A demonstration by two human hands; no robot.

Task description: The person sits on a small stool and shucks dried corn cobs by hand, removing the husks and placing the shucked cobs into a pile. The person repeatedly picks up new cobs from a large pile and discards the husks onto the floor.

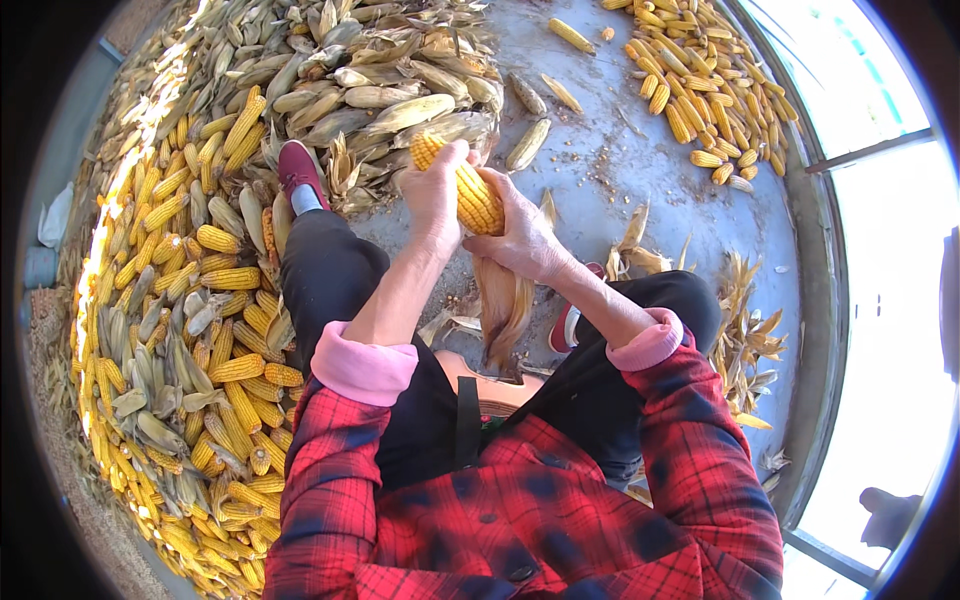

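Observation:
Both my hands are on one yellow ear of corn [478, 199], held tilted above the floor between my knees. My left hand [435, 191] wraps the upper part of the cob, its thumb lying along the kernels. Around the lower end, my right hand [525, 229] grips the cob's base. Dry brown husk leaves [501, 307] hang down below my right hand; whether they still join the cob is hidden by the fingers. Just beyond my hands lies a heap of unhusked corn ears [405, 97].
Husked yellow corn [232, 367] is piled along my left side, with loose husks on it. Another pile of bare cobs [697, 82] lies at the far right. Stripped husks [742, 337] are heaped beside my right knee. Several stray ears and kernels dot the grey floor [600, 142].

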